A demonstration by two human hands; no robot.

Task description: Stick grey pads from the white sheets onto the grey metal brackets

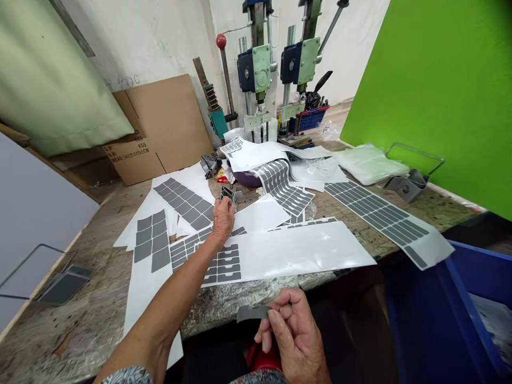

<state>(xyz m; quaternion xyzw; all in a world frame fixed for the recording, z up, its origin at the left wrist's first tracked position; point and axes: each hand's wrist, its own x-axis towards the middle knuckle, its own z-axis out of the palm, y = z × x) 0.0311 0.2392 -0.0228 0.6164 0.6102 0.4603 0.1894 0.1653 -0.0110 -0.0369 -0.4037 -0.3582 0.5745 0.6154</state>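
My left hand (224, 217) is stretched out over the bench, its fingers curled at a small bent grey bracket (228, 193). The hand partly hides where the fingertips meet the bracket. Close to me, beyond the bench's front edge, my right hand (294, 333) pinches a small grey adhesive pad (253, 313) between thumb and fingers. The pad sticks out to the left and looks slightly curved. Under my left forearm lie white sheets with grey die-cut pads (224, 264). Another sheet of larger grey pads (186, 201) is left of the hand.
Two bench presses (258, 69) stand at the back. A cardboard sheet (164, 122) leans on the wall. Grey parts with wire handles lie at left (66, 282) and right (408, 184). A blue bin (436, 320) sits at lower right, beneath an overhanging pad sheet (380, 216).
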